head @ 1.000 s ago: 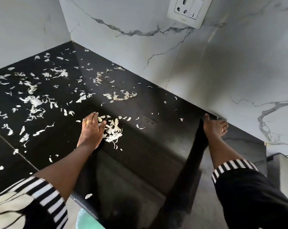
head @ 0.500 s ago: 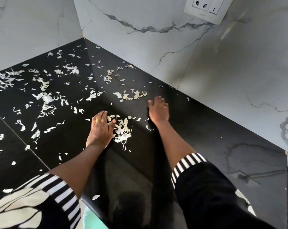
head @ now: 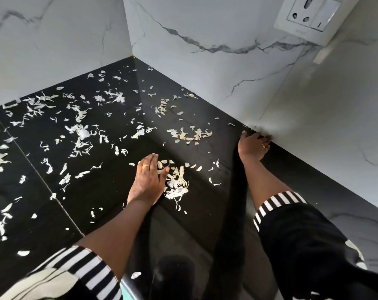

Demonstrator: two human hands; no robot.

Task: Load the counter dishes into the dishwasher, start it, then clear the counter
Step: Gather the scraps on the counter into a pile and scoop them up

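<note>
On the black counter (head: 205, 217), which runs from the near edge back into the corner of the marble wall (head: 205, 72), pale peel scraps (head: 79, 131) lie scattered, thickest to the left. The left hand (head: 148, 180) lies palm down, fingers pressed together and pointing away toward the wall, thumb spread out to the right. It touches a small pile of peels (head: 176, 182), whose long axis runs near to far along the thumb side. The right hand (head: 252, 146) rests well apart, where counter meets wall, fingers close together with their tips against the wall base; whether they bend is blurred. A socket plate (head: 311, 15) sits high on the wall.
</note>
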